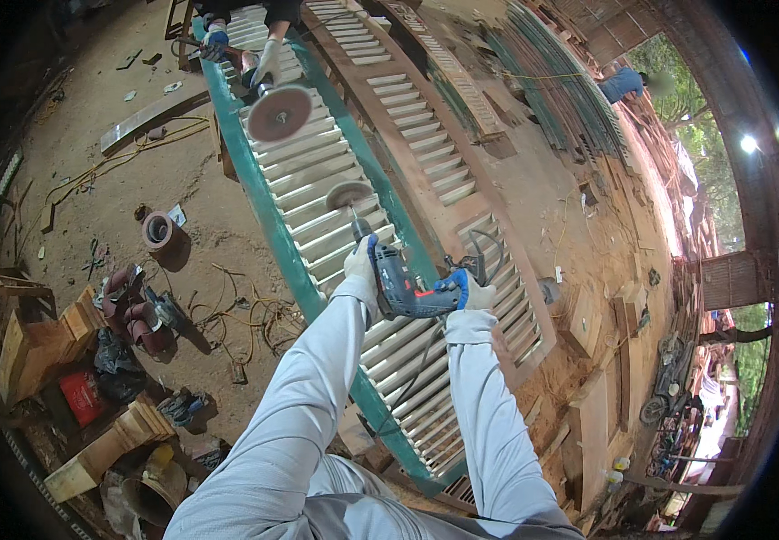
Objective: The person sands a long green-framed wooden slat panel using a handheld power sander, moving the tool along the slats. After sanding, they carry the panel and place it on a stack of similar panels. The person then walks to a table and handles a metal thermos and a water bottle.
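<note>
The workspace had a floor of bare brown earth [533, 211], scattered with scraps and dust. Orange-yellow cords [250, 310] lay tangled across its left part, and thick wooden blocks [39, 360] stood at the far left. Toward the upper right, long green and brown strips [542, 81] lay in a pile. A dark roof edge [722, 76] curved along the right, above a brown panel [738, 279]. Through the open side, daylight fell past green trees [704, 171], and a small glaring light [749, 144] shone near the edge.
</note>
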`<state>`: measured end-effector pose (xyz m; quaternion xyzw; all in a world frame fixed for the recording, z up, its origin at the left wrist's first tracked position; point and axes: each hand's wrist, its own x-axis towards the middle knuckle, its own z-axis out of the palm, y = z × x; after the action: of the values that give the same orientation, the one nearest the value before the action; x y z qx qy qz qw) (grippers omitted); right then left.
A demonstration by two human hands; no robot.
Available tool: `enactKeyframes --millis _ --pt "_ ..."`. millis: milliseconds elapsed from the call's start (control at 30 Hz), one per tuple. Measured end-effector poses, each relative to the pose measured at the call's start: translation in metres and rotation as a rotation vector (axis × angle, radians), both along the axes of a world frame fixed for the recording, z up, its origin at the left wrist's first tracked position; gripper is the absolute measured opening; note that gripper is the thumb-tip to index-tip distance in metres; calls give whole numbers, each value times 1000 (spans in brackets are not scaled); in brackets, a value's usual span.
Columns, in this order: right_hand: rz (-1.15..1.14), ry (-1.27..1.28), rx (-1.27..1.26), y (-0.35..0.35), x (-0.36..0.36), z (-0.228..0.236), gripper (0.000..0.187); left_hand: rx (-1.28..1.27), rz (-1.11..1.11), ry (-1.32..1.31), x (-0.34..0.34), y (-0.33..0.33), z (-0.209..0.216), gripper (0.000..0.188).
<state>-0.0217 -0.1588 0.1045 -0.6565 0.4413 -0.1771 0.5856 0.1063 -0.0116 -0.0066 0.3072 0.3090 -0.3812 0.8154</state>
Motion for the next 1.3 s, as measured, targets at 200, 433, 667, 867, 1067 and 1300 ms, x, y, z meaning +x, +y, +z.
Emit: enactKeyframes --millis 200,433,667,867,1067,1300 --pt "-76 -64 22 -5 26 26 9 -224 124 64 -2 -44 -33 38" --pt "-48 -203 -30 -3 30 30 10 -241 174 -2 8 -64 -20 38" --pt "-60 -275 -86 4 19 37 10 -160 96 -91 17 -58 13 29" --pt "-140 -230 -48 5 -8 -6 16 -155 97 -129 8 -33 1 30" --pt "-66 -314 98 54 5 -19 11 -36 152 -181 14 40 2 33" --pt "-5 -123 175 126 -1 2 19 80 247 -136 -7 125 19 26"
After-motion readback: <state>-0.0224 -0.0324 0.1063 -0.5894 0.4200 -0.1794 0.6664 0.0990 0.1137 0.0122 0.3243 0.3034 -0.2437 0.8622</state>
